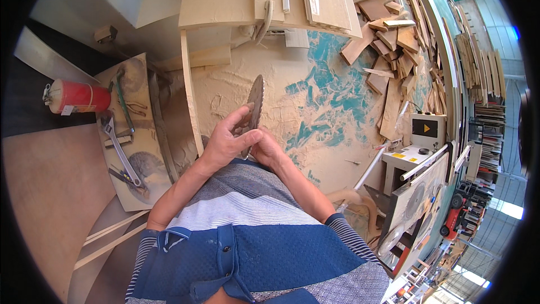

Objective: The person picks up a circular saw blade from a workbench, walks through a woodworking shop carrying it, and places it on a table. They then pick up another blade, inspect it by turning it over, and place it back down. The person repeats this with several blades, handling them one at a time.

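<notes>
A round, toothed circular saw blade [256,101] is held up in front of my body, seen nearly edge-on. My left hand [226,139] grips it from the left, its thumb near the lower edge and its fingers against the face. On the other side, my right hand [265,147] closes around the lower part, and some of its fingers are hidden behind the blade. To the left, a tool board [134,194] carries a large adjustable wrench [120,152], a green-handled tool [121,100], pliers [137,107] and another dark round blade [147,166].
A red fire extinguisher [85,97] is beyond the tool board. Ahead stands a wooden bench [225,0] with boards on it. Sawdust covers the floor [320,95]. Offcuts [388,39] are piled at the far right, near a white machine [405,155] and a panel with round blades [415,205].
</notes>
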`<state>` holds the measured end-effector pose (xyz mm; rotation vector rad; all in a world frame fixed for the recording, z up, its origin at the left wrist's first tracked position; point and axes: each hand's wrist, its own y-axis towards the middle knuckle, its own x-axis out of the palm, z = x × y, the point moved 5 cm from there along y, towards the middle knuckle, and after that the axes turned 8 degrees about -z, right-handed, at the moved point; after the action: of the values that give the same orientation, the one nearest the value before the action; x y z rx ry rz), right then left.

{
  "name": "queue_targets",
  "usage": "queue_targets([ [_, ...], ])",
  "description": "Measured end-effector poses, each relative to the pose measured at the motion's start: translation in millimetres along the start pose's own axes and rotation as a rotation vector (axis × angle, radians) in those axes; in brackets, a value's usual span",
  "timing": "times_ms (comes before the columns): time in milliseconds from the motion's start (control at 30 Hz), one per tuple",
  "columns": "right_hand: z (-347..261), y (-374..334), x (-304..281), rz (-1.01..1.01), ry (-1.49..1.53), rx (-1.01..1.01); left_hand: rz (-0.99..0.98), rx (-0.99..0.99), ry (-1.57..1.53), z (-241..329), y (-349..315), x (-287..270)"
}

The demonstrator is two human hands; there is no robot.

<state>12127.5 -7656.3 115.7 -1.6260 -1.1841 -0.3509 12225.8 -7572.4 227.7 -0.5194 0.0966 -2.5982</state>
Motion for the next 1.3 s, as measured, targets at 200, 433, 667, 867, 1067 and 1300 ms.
queue_targets([
  [200,1.5,-0.9,1.5,-0.005,0.012,0.006,0.031,0.041,0.153,-3.2,1.1,0.7],
  [433,4.9,-2.7,-2.2,-0.052,0.048,-0.005,0.014,0.028,0.193,-8.6,-2.4,5.0],
  [667,-7.4,-23.2,25.6,-0.075,0.008,-0.038,-0.003,0.053,0.266,-6.3,-7.3,8.5],
  [867,-8.8,-33.7,34.7,0.028,0.02,0.022,-0.016,0.069,0.295,-6.8,-12.9,10.4],
  [1067,-7.3,-35.0,38.4,-0.01,0.086,-0.093,-0.027,0.078,0.373,1.6,-20.6,12.4],
  [1300,14.6,-9.4,14.5,-0.139,0.095,-0.017,-0.052,0.152,0.463,13.1,-31.0,15.3],
])
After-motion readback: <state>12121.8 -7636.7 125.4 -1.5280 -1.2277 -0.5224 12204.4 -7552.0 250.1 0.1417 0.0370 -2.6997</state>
